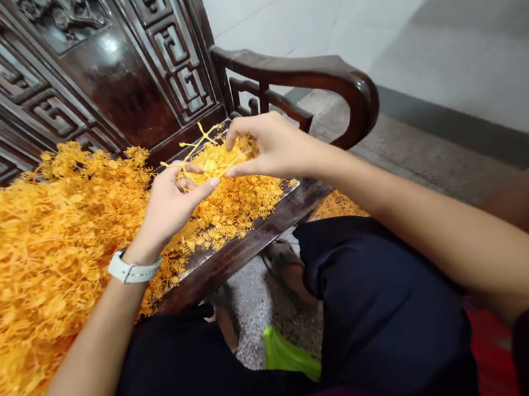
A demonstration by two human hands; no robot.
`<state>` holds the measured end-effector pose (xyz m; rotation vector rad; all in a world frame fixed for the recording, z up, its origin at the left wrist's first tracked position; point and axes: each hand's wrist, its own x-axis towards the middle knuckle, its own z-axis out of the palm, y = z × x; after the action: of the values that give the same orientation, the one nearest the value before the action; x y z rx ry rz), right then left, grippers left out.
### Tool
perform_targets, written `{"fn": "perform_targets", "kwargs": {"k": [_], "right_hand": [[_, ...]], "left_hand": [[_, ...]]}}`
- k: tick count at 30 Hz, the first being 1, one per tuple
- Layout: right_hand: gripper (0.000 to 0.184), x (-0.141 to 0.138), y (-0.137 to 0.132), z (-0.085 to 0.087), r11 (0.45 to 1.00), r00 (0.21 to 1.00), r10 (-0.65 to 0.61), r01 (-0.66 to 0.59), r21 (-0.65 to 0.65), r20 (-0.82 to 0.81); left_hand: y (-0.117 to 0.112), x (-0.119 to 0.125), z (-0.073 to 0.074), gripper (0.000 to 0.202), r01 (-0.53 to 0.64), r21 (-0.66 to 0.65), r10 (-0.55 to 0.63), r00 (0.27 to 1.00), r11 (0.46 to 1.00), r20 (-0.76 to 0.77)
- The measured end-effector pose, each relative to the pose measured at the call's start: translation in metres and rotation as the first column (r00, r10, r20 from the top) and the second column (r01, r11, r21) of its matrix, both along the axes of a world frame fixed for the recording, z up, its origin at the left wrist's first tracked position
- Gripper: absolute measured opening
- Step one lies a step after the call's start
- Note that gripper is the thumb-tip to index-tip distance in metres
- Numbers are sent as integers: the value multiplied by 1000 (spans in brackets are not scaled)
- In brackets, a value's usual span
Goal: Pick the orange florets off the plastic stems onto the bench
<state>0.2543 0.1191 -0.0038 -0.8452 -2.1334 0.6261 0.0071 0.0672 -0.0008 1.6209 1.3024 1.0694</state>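
Head view: left hand (166,201) and right hand (273,146), both grips narrow, hold a yellow branching sprig (211,166) between them, bare stems projecting toward the carved backrest (127,103).

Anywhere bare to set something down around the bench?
Bare: bench front rail, narrow, in front of the loose orange pieces; floor between armrest and wall. Crowded: left, the orange pile; centre, those pieces under the left hand and right hand.
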Motion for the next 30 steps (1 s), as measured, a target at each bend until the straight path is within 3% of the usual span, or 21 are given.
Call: {"fn": "perform_targets", "kwargs": {"k": [4,7,13,17,23,26,30], "right_hand": [[36,10,3,-10,986,985,124,-136,-100,-120],[38,16,9,-17,970,969,161,-191,-154,-190],[16,21,25,-28,962,961,106,-164,-218,-253],[14,11,36,-43,918,950,-78,-50,-392,-302],[33,-23,47,-58,802,886,-324,72,-593,-331],[27,-31,58,-53,733,772,-503,142,-665,-389],[29,-14,76,-53,594,539,-755,322,-737,-373]], "left_hand": [[0,-3,4,29,4,60,-4,1000,998,10],[1,-4,5,35,30,9,-31,999,999,31],[1,-5,1,32,45,-38,-50,988,998,-146],[-4,5,1,34,64,6,-59,953,998,-298],[-3,25,-1,48,127,155,-8,798,980,-602],[-4,28,3,44,77,128,7,835,989,-550],[-20,26,16,41,85,-19,-86,934,996,-347]]}}
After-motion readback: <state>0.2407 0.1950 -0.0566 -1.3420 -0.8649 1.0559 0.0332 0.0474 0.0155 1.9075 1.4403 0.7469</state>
